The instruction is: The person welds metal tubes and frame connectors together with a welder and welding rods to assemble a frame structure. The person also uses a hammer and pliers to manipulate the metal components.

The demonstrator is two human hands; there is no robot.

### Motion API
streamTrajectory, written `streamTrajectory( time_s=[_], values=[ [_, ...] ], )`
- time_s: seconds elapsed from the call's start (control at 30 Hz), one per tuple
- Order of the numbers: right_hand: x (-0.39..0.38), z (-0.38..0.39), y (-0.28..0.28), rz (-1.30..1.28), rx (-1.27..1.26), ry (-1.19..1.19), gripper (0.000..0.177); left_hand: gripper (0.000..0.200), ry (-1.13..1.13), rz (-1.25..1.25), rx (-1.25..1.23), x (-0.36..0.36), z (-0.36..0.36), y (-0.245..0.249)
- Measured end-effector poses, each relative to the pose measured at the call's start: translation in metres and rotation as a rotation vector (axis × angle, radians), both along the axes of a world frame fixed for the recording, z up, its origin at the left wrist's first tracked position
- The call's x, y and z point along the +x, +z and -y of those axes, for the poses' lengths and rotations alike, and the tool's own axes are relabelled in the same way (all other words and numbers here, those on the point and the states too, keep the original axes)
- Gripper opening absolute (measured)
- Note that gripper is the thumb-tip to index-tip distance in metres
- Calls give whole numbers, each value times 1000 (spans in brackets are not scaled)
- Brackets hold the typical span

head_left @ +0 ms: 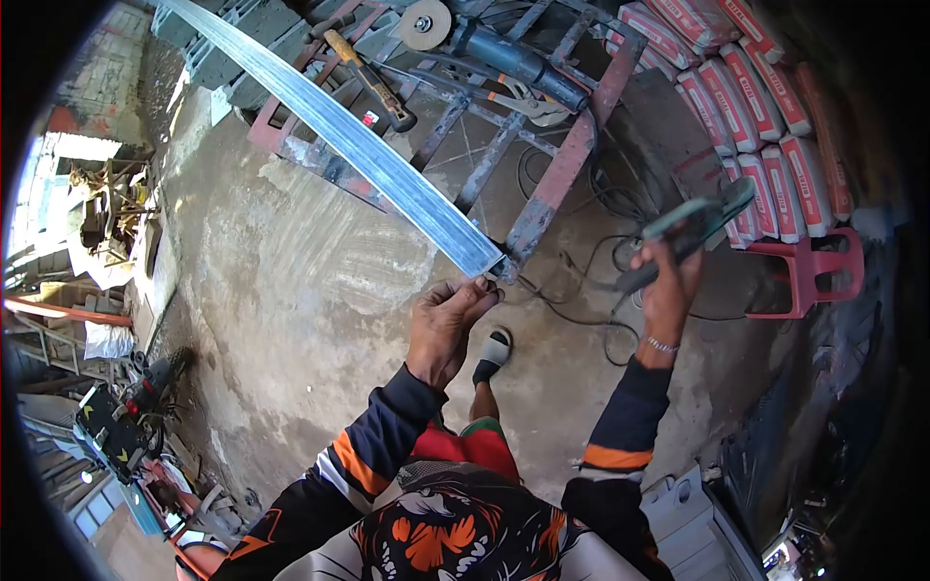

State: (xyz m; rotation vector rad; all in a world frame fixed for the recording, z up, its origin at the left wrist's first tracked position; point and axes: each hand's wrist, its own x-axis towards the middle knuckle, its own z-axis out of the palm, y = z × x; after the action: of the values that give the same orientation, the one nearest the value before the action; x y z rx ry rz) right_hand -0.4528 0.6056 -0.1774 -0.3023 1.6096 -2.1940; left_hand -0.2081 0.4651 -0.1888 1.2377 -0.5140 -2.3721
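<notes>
Right now, the left hand has its thumb and fingers pressed together at the near end of a long metal bar, but I can't tell if they pinch it. The bar runs away beyond those fingertips, over a rusty rack. The right hand wraps its fingers around a blurry tool.

Metal bar is shiny, streaked lengthwise. Frame under it is metal, red paint scuffed. Floor looks like rough, matt concrete. Right-side chair: smooth plastic. Near shirt: printed cloth.
</notes>
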Motion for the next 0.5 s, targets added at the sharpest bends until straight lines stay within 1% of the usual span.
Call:
streamTrajectory(
  time_s=[0.1,0.13,0.2,0.27,0.33,0.4,0.5],
  values=[
    [61,3,-11,143,9,86,27,21,-13,55,-51,-1,-4,3],
    [75,6,-19,179,9,128,35,21,-13,69,-55,-1,-6,1],
    [96,23,-14,195,-38,156,35,21,8,15,-96,-2,-7,-4],
    [106,35,-19,210,-30,181,35,22,-12,32,-101,-1,-8,-6],
    [113,43,-25,192,-57,215,35,23,18,9,-141,-1,-10,-8],
    [116,50,-22,157,-20,216,33,24,22,15,-146,-1,-11,-5],
    [124,56,-31,152,-41,177,32,25,38,18,-135,0,-12,-4]
  ],
)
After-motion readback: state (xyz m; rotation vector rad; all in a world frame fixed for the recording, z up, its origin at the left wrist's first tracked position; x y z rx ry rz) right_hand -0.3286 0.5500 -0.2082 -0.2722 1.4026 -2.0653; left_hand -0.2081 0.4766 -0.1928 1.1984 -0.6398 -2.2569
